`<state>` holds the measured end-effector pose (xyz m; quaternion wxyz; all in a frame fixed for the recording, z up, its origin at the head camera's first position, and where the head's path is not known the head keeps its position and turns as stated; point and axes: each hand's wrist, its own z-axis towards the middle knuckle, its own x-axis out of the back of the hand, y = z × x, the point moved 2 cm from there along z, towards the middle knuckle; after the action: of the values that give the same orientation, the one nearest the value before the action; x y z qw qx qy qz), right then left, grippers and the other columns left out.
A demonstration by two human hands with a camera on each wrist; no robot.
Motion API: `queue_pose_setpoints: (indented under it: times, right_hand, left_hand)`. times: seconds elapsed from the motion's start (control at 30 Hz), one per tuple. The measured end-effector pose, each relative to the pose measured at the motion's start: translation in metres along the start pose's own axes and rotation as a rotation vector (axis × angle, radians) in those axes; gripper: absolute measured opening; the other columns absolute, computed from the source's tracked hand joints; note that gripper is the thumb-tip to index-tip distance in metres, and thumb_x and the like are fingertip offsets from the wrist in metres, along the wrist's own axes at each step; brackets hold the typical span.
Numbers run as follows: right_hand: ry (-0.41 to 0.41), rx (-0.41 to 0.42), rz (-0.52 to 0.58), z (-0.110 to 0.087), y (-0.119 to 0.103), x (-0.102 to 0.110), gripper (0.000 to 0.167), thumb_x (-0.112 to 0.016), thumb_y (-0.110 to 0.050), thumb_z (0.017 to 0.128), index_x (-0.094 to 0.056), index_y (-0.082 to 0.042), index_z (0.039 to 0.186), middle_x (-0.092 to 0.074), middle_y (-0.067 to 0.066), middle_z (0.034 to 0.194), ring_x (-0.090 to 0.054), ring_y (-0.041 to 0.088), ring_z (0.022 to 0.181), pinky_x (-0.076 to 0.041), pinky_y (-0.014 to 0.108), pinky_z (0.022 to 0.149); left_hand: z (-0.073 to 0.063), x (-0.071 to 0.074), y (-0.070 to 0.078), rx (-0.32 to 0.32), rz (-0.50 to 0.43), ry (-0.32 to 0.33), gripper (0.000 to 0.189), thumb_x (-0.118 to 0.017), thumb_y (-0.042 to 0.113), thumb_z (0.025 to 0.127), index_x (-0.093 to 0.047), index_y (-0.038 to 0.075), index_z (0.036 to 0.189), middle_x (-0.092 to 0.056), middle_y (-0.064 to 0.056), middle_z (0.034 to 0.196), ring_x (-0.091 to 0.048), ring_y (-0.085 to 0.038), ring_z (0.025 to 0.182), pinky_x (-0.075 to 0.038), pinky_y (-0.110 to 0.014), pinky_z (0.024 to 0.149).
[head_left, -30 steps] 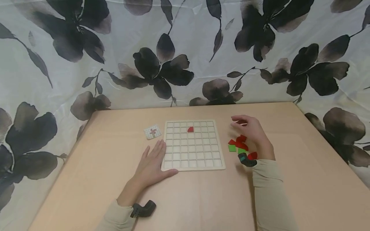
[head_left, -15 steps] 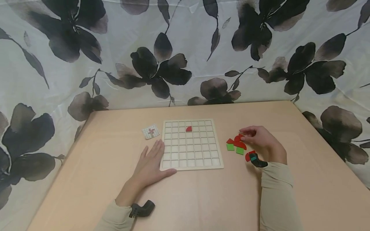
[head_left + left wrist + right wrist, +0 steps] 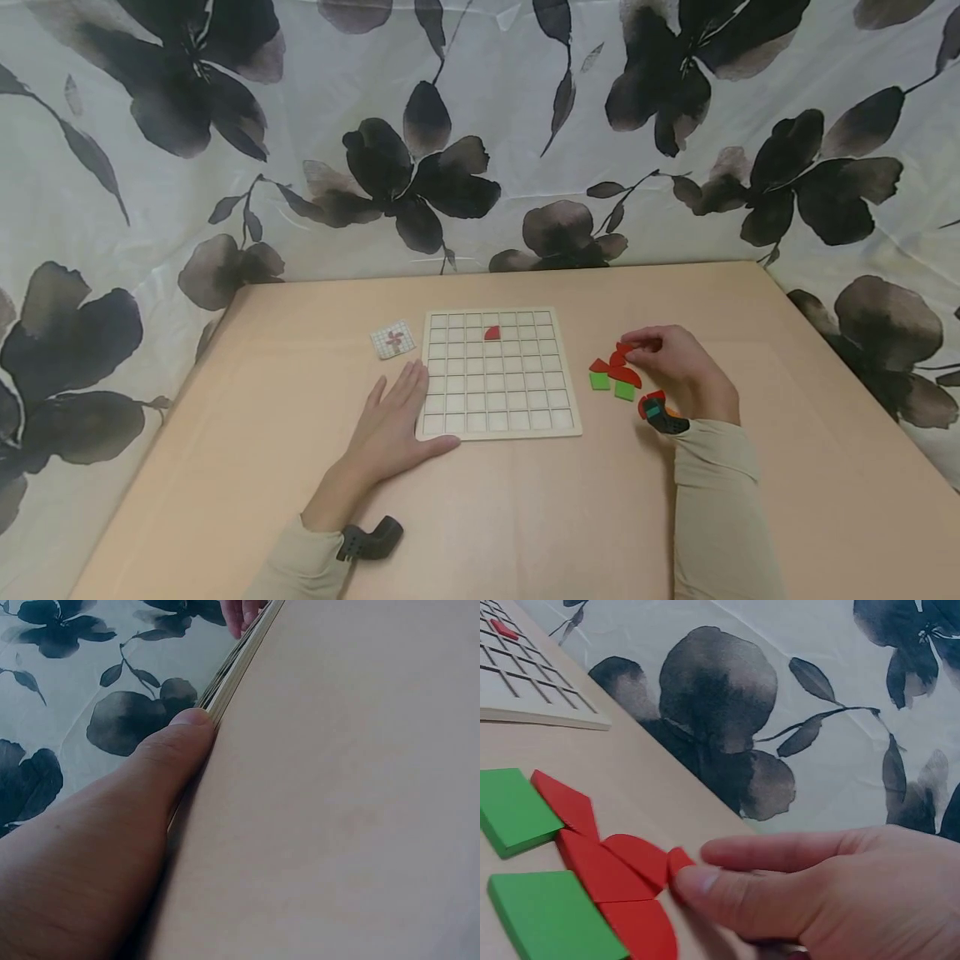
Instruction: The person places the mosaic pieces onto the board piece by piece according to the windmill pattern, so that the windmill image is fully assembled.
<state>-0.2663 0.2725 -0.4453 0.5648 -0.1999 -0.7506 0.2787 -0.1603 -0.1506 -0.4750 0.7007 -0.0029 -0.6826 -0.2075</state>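
A pale wooden grid board (image 3: 497, 400) lies flat on the table, with a red quarter-circle piece (image 3: 492, 333) in a cell near its far edge. My left hand (image 3: 390, 421) rests spread at the board's near left corner; in the left wrist view its thumb (image 3: 184, 739) lies along the edge. To the right of the board, my right hand (image 3: 678, 362) pinches a small red piece (image 3: 678, 859) between thumb and index finger, mostly hidden by the thumb. Several red pieces (image 3: 600, 862) lie just beside it, with two green squares (image 3: 521, 810) nearby.
A small card (image 3: 393, 339) printed with a grid and a reddish figure lies left of the board. More red pieces and a bit of orange (image 3: 672, 412) show beneath the right wrist camera (image 3: 663, 417). A floral cloth (image 3: 315, 125) hangs behind the table.
My right hand has come down from above the pile toward the near right and now has its fingertips on a red piece. My left hand and the board stay in place.
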Motion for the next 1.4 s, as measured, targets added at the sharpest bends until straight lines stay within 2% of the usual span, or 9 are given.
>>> queue_pose_setpoints:
  times: [0.13,0.23,0.33,0.53,0.7,1.0,1.23,1.4]
  right_hand:
    - [0.017,-0.035,0.043,-0.001,0.002,-0.001,0.043,-0.066,-0.025,0.090,-0.057,-0.011,0.130,-0.058,0.015,0.123,-0.051,0.029,0.108,-0.050,0.035,0.089]
    - [0.017,-0.069,0.066,-0.005,0.003,0.001,0.046,-0.068,-0.027,0.088,-0.055,-0.012,0.130,-0.055,0.016,0.125,-0.049,0.032,0.112,-0.053,0.036,0.088]
    - [0.017,-0.071,0.035,-0.007,0.001,0.002,0.045,-0.069,-0.027,0.087,-0.057,-0.011,0.128,-0.056,0.015,0.120,-0.050,0.031,0.108,-0.054,0.033,0.083]
    - [0.038,-0.038,-0.088,-0.002,-0.004,0.003,0.040,-0.067,-0.026,0.089,-0.062,-0.007,0.123,-0.059,0.015,0.108,-0.048,0.028,0.099,-0.046,0.027,0.074]
    - [0.040,-0.052,-0.087,0.000,-0.005,0.002,0.040,-0.067,-0.026,0.089,-0.062,-0.006,0.123,-0.059,0.015,0.107,-0.048,0.028,0.099,-0.046,0.027,0.074]
    - [0.052,-0.073,-0.016,0.004,-0.006,-0.003,0.040,-0.067,-0.027,0.089,-0.060,-0.008,0.124,-0.060,0.016,0.114,-0.051,0.029,0.101,-0.049,0.033,0.084]
    - [0.072,-0.077,0.065,0.010,-0.027,-0.010,0.040,-0.069,-0.028,0.087,-0.060,-0.009,0.122,-0.062,0.015,0.110,-0.056,0.029,0.096,-0.053,0.022,0.071]
    - [0.065,-0.067,0.065,0.014,-0.057,-0.019,0.039,-0.069,-0.034,0.086,-0.061,-0.016,0.120,-0.061,0.011,0.107,-0.055,0.027,0.086,-0.052,0.024,0.064]
  left_hand:
    - [0.000,-0.001,0.000,0.005,-0.002,-0.006,0.117,-0.042,0.086,0.072,-0.015,0.006,0.152,-0.012,-0.006,0.160,-0.009,-0.018,0.149,-0.005,-0.050,0.119]
    - [0.000,-0.001,0.000,0.006,-0.002,-0.010,0.117,-0.041,0.087,0.072,-0.015,0.006,0.152,-0.012,-0.005,0.160,-0.009,-0.018,0.149,-0.004,-0.050,0.119]
    - [0.000,-0.001,0.000,0.006,-0.003,-0.009,0.118,-0.041,0.087,0.071,-0.015,0.006,0.152,-0.012,-0.006,0.160,-0.009,-0.019,0.149,-0.004,-0.050,0.119]
    - [0.000,0.000,0.000,0.003,0.007,-0.005,0.117,-0.041,0.087,0.072,-0.016,0.005,0.152,-0.012,-0.006,0.160,-0.009,-0.019,0.149,-0.005,-0.050,0.119]
    - [0.000,0.000,0.000,0.000,0.009,-0.005,0.117,-0.041,0.087,0.072,-0.016,0.005,0.152,-0.013,-0.006,0.160,-0.009,-0.018,0.149,-0.005,-0.050,0.119]
    - [0.000,0.001,0.000,0.000,0.013,-0.006,0.117,-0.042,0.086,0.072,-0.016,0.005,0.152,-0.014,-0.007,0.160,-0.010,-0.019,0.149,-0.006,-0.050,0.119]
    - [0.000,0.002,0.000,-0.001,0.020,-0.006,0.117,-0.043,0.085,0.073,-0.016,0.004,0.152,-0.014,-0.007,0.160,-0.011,-0.019,0.149,-0.006,-0.049,0.119]
    - [-0.001,0.002,0.000,0.000,0.016,-0.008,0.116,-0.044,0.085,0.072,-0.016,0.004,0.152,-0.014,-0.007,0.160,-0.011,-0.020,0.149,-0.006,-0.050,0.119]
